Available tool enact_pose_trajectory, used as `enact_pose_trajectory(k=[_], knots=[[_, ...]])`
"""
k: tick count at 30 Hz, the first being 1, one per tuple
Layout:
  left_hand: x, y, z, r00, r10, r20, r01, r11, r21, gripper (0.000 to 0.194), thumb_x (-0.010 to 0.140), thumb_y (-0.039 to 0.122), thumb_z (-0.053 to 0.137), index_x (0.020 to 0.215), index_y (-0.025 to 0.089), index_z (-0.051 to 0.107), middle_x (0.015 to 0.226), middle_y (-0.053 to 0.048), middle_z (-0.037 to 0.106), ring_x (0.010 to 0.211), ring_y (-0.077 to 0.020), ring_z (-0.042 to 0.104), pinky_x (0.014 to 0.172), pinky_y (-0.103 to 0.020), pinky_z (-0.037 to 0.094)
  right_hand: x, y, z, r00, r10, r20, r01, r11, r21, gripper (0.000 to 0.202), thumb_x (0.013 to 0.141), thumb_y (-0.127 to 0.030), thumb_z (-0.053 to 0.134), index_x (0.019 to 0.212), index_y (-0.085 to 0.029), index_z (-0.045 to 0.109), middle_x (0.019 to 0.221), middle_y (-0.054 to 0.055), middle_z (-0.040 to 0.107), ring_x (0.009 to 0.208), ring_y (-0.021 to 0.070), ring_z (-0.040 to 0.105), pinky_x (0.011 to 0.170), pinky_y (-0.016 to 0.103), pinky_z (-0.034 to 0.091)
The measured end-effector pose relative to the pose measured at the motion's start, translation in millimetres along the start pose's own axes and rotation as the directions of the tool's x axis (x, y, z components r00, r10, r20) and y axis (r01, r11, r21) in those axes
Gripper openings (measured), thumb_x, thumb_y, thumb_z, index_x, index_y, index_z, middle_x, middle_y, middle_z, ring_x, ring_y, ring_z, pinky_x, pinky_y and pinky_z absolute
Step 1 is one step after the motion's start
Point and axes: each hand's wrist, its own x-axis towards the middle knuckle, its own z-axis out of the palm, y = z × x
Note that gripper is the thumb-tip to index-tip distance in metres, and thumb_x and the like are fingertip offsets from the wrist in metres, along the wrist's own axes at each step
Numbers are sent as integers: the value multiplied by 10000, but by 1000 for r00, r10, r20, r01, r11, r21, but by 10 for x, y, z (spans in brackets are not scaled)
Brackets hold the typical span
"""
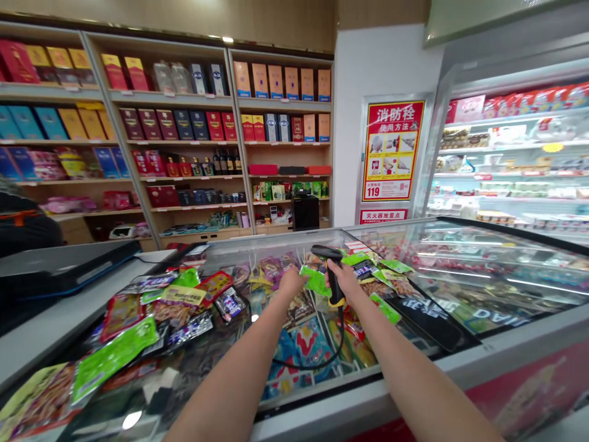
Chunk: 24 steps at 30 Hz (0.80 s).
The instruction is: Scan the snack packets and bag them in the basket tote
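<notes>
In the head view, my right hand (343, 279) is wrapped round the grip of a black and yellow barcode scanner (327, 252), whose cable (317, 366) loops down over the glass lid. My left hand (292, 281) pinches the left end of a bright green snack packet (316, 281), just left of the scanner. The scanner's head is above the packet. Right of my right hand lie more green packets (386, 309) and snack bags (400, 285). To the left is a spread of snack packets, among them a silver and blue one (230, 304) and a long green one (115, 357).
Under my arms is a chest freezer with a glass top (442, 245) and a pale rim (506, 331). A black tray-like object (427, 319) lies at right. A flat dark device (69, 270) stands on the left counter. Shelves of boxed goods (184, 126) line the back.
</notes>
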Motion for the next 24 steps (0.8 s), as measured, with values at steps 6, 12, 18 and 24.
enact_pose_trajectory(k=[6,12,18,24], knots=[[117,-195,169,986,-146,-85,16,583,-812,122,726,245,577,737,175,478,685,5,572,599,-132,583,585,-300,507,-22,100,70,992,40,124,-39,999,-5,390,697,-530,638,764,-164,522,476,-33,556,366,99,498,383,203,398],[127,-157,166,994,-66,-88,-65,298,-952,184,682,248,612,826,181,518,752,2,622,676,-135,618,683,-325,530,-55,13,-59,969,135,207,-119,989,-89,300,776,-449,612,748,-166,516,491,-19,573,381,106,513,393,203,399],[97,-134,123,997,-65,-46,-27,273,-962,136,700,202,574,831,171,549,753,6,615,659,-121,603,680,-315,535,-48,-9,-124,962,155,226,-131,984,-117,271,796,-429,600,756,-176,510,483,-35,559,390,105,504,415,212,413],[123,-178,108,998,-59,-22,-4,277,-961,146,689,225,612,810,176,546,765,18,595,632,-92,571,642,-268,522,-36,94,-116,938,186,294,-124,968,-218,326,768,-480,630,751,-180,501,517,-17,586,405,116,524,413,224,416]])
